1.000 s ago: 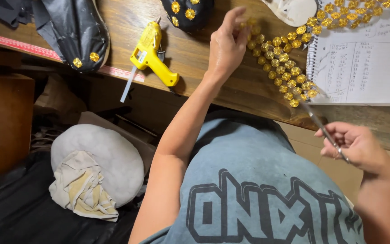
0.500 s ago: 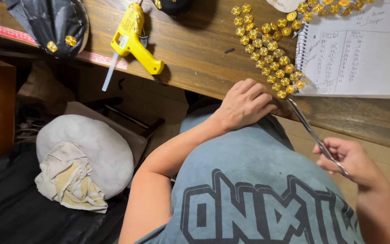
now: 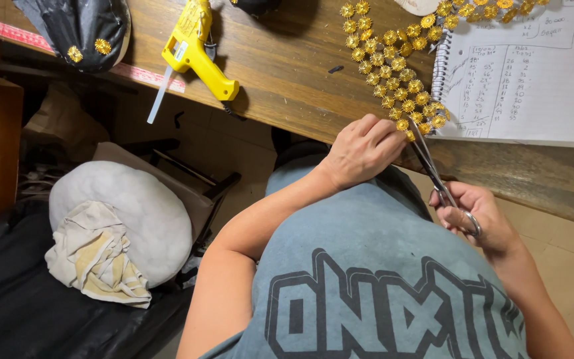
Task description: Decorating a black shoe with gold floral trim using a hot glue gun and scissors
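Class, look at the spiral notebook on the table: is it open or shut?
Open: the spiral notebook lies flat showing a handwritten page, its wire binding along the left edge.

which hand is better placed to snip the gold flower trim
Right. The right hand holds the scissors, blades pointing at the gold flower trim end, which the left hand pinches at the table edge.

It was a craft workshop: a worn wooden bench [image 3: 287,73] carried a yellow glue gun [image 3: 197,56], gold floral trim [image 3: 393,73], a spiral notebook [image 3: 526,73]
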